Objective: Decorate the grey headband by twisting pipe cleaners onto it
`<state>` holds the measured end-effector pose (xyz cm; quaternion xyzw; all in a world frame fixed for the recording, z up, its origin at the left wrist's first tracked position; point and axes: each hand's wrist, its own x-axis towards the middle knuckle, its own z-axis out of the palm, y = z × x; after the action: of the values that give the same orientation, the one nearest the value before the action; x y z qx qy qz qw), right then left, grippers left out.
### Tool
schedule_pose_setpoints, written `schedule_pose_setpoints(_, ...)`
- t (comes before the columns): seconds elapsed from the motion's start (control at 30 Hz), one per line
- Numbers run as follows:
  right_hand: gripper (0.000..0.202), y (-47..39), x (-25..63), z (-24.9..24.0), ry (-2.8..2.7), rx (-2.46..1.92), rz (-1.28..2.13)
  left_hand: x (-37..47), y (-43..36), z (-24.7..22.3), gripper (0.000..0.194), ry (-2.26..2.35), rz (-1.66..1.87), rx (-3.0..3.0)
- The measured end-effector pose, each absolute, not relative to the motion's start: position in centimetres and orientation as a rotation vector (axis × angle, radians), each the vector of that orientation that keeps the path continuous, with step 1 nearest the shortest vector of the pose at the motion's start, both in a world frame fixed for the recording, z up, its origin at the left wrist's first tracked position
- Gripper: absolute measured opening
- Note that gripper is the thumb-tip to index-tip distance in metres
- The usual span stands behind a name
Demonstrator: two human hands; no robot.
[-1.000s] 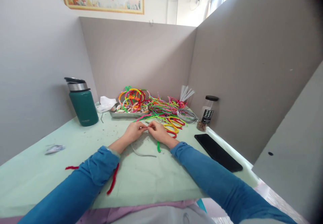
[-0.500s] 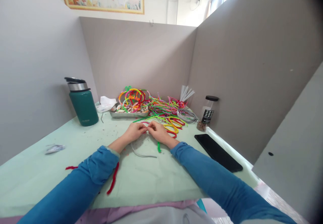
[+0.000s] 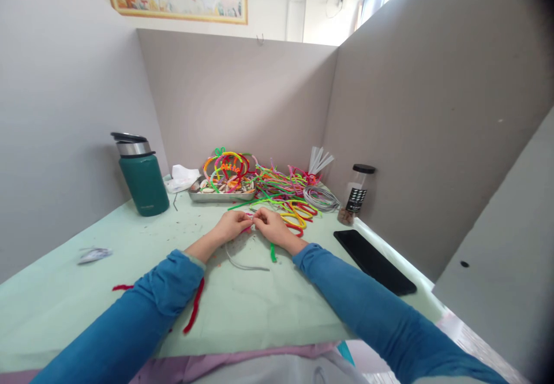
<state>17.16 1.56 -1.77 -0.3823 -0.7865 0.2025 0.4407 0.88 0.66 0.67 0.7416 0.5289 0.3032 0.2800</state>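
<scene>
My left hand [image 3: 231, 226] and my right hand [image 3: 272, 226] meet above the middle of the table, thumbs and fingertips pinched together. Between the fingertips a bit of pink pipe cleaner [image 3: 248, 229] shows; most of it is covered by the fingers. Both hands appear to grip it. Under my right wrist a short green pipe cleaner [image 3: 272, 253] pokes out. A thin grey wire [image 3: 246, 267] lies curved on the cloth just below my hands. Red pipe cleaner [image 3: 195, 309] pieces lie by my left sleeve, which partly hides them.
A metal tray [image 3: 221, 197] with shaped pipe-cleaner pieces stands at the back, beside a pipe cleaner heap [image 3: 283, 182] and a wire coil [image 3: 320, 198]. A green bottle [image 3: 145, 182] is left; a clear jar [image 3: 355, 196] and black phone [image 3: 374, 261] are right. Grey partitions enclose the table.
The pink pipe cleaner between my fingertips has shifted slightly, with its visible part now lower beside the left fingertips. My hands stay nearly in the same place, still pinched.
</scene>
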Motion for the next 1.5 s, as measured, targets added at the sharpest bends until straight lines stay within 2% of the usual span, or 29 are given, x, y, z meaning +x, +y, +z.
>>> schedule_pose_setpoints(0.57, 0.01, 1.5, 17.1, -1.7, -1.959, -0.95, 0.493, 0.3, 1.2, 0.2, 0.034, 1.262, 0.721, 2.055)
schedule_pose_setpoints(1.23, 0.011, 1.7, 17.0, -1.8, -1.966, -0.933, 0.519, 0.6, 1.3, -0.2, 0.03, 1.245, 0.831, 1.903)
schedule_pose_setpoints(1.5, 0.011, 1.5, 17.0, -1.7, -1.977, -0.954, 0.507, 0.5, 1.4, -0.4, 0.03, 1.24, 0.84, 2.059)
